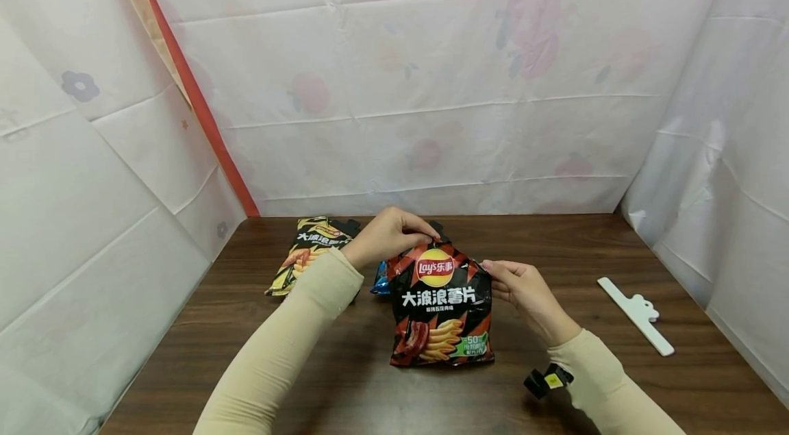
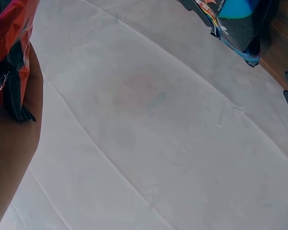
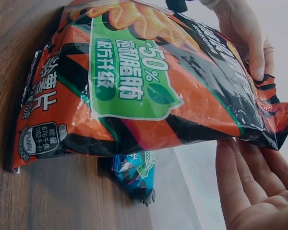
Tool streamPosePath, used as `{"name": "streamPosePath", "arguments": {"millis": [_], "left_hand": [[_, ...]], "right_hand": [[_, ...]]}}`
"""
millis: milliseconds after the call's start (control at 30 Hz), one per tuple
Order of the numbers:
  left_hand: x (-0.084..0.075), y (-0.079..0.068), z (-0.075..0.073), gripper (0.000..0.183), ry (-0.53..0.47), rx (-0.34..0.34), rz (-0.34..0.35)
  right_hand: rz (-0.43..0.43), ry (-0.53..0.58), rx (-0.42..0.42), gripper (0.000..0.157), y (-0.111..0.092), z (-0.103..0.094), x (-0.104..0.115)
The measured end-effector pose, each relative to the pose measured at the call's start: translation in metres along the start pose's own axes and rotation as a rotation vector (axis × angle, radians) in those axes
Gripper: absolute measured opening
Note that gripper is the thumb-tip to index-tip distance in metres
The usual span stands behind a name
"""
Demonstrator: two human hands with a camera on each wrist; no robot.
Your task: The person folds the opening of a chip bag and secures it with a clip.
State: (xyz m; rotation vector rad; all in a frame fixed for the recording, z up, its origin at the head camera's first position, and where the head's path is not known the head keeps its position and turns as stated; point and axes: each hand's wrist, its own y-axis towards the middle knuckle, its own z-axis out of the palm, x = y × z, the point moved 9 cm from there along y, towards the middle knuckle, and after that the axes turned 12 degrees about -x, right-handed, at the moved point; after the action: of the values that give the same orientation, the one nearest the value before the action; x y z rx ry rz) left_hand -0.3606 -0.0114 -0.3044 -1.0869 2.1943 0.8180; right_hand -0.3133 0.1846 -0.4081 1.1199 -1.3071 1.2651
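A red and black Lay's chip bag (image 1: pixel 440 312) stands upright over the table, its front turned toward me. My left hand (image 1: pixel 394 233) pinches its top edge, thumb in front, as the right wrist view also shows. At the bag's upper right corner my right hand (image 1: pixel 530 294) grips the edge between thumb and fingers. Those fingers (image 3: pixel 252 172) reach behind the bag in the right wrist view. The bag's top is bunched and slopes down toward the right hand. In the left wrist view, only a red and black edge of the bag (image 2: pixel 12 52) shows.
A yellow and black chip bag (image 1: pixel 308 250) lies at the back left, partly hidden by the left arm. Behind the held bag sits a blue chip bag (image 1: pixel 381 281), mostly covered. A white sealing clip (image 1: pixel 637 317) lies on the table (image 1: pixel 345 380) at right. Draped cloth (image 1: pixel 394 113) surrounds the table.
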Motion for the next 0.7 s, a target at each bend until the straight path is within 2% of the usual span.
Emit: {"name": "streamPosePath", "arguments": {"millis": [267,467,700], "left_hand": [[-0.0017,-0.0005,0.0,0.021,-0.01,0.001,0.029],[-0.0012,-0.0005,0.0004,0.021,-0.031,0.009,0.023],[-0.0004,-0.001,0.0012,0.021,-0.044,0.029,0.015]], "right_hand": [[-0.021,0.005,0.034,0.031,-0.0007,0.003,0.0012],[-0.032,-0.003,0.034,0.031,0.0002,0.0039,0.0001],[-0.068,-0.007,0.035,0.021,0.0004,0.0047,0.0018]]}}
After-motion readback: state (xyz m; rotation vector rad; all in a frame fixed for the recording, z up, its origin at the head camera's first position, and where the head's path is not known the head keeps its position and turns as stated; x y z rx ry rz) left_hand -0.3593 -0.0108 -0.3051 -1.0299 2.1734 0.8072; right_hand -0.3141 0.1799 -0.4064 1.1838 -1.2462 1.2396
